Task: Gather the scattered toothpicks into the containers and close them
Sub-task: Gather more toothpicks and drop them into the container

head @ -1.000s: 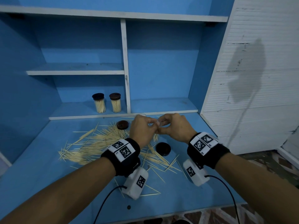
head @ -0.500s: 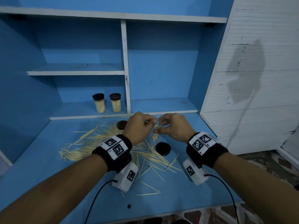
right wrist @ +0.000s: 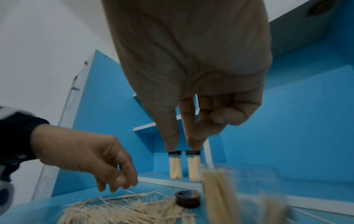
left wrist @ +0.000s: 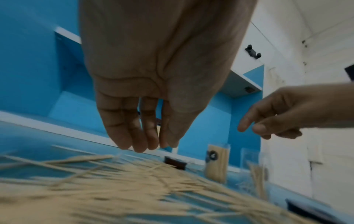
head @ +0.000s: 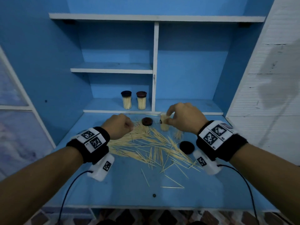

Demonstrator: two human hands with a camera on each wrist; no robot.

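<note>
Over on the left, the left hand (head: 119,125) hangs low over the far-left edge of the scattered toothpicks (head: 146,143), fingers bunched toward the thumb, and that placement makes sense: the thickest part of the pile lies right beneath it, so this looks like the setup for pinching another bundle. From the head view it reads almost as a fist, but the left wrist view shows the fingertips (left wrist: 138,145) pointing down, nearly together and holding nothing, just above the sticks. Moving right, a dark brown lid (head: 147,121) lies on the blue bench (head: 126,184) at the far side of the pile, parked off its container so the mouth stays free for filling. Next, the open container (head: 164,124) stands upright, packed with toothpicks, and the right hand (head: 183,118) is curled at its rim; the head view suggests a grip there, while the right wrist view, blurred low down, shows thumb and forefinger reaching down with the jar below, so whether they touch it I cannot tell. Just right of it stands another clear container (head: 178,134), loosely filled, and nearer, a black lid (head: 187,147). On the far shelf (head: 112,104), two capped jars (head: 134,100) look finished. My read: much gathering remains.
</note>
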